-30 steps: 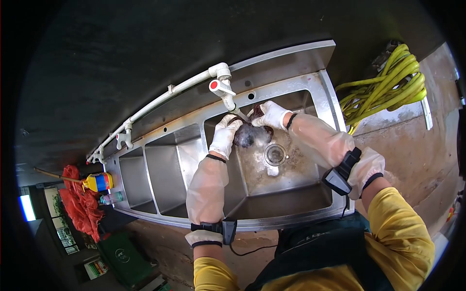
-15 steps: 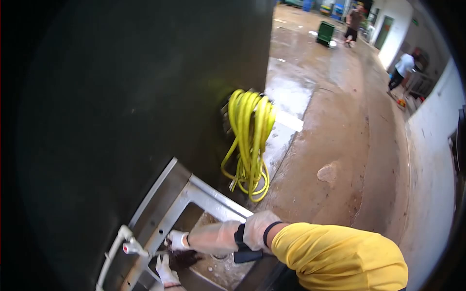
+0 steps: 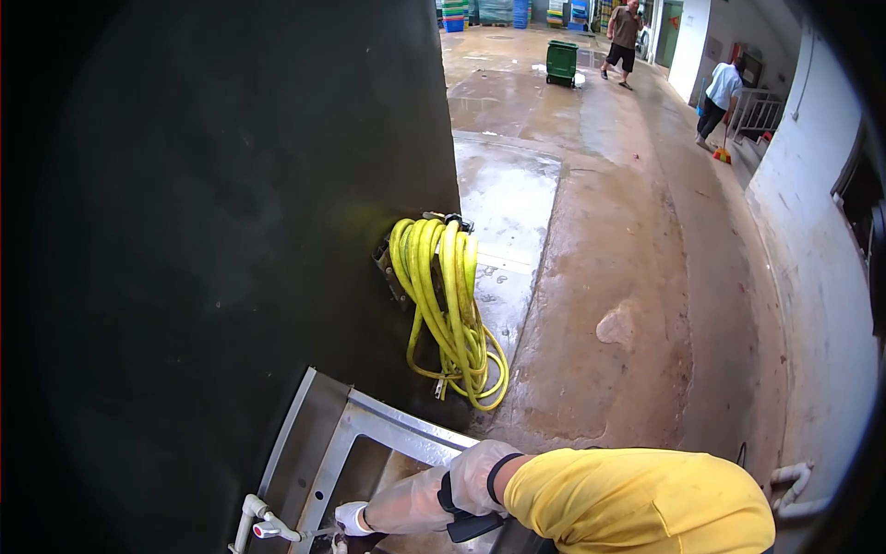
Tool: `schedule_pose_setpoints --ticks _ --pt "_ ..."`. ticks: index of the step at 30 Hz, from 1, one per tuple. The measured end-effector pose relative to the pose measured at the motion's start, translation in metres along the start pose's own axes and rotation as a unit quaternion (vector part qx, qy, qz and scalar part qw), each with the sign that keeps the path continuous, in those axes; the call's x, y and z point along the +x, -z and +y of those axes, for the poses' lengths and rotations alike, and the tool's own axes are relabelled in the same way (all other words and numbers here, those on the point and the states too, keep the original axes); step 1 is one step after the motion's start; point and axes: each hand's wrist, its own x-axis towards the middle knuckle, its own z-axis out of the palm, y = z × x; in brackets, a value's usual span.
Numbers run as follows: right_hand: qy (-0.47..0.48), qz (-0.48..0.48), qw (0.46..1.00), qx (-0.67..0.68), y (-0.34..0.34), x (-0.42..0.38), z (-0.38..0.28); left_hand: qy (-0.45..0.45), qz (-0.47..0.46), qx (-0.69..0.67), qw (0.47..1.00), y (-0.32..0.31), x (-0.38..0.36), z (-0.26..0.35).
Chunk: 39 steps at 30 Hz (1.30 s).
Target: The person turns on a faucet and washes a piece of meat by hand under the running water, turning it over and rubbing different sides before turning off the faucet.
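Wet concrete yard is filling most of the view, while down at the steel sink [image 3: 388,427] the gloved right hand [image 3: 352,519] is reaching under the tap [image 3: 268,530], its grip and whatever's being rinsed cut off from view, so rinsing looks unfinished.

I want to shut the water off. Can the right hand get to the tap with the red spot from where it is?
Probably yes. The right hand sits in the sink just beside the tap, with nothing visible between them. The frame edge cuts off what lies below, so that part stays unsure.
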Motion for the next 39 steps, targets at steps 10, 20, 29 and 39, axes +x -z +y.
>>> schedule_pose_setpoints --ticks 10,20,29,39 --pt "-0.006 0.138 0.965 0.223 0.003 -0.019 0.006 -0.065 0.027 0.158 0.985 -0.034 -0.009 -0.003" --pt "-0.058 0.008 0.952 0.301 0.011 -0.033 -0.008 -0.063 -0.048 0.061 0.995 -0.035 -0.009 -0.011" --pt "0.050 0.028 0.996 0.067 0.008 -0.033 -0.004 0.023 -0.026 -0.253 0.967 -0.073 -0.042 -0.005" --pt "-0.045 0.012 0.908 0.415 0.023 -0.034 0.005 -0.057 0.110 -0.080 0.989 -0.030 -0.016 -0.039"
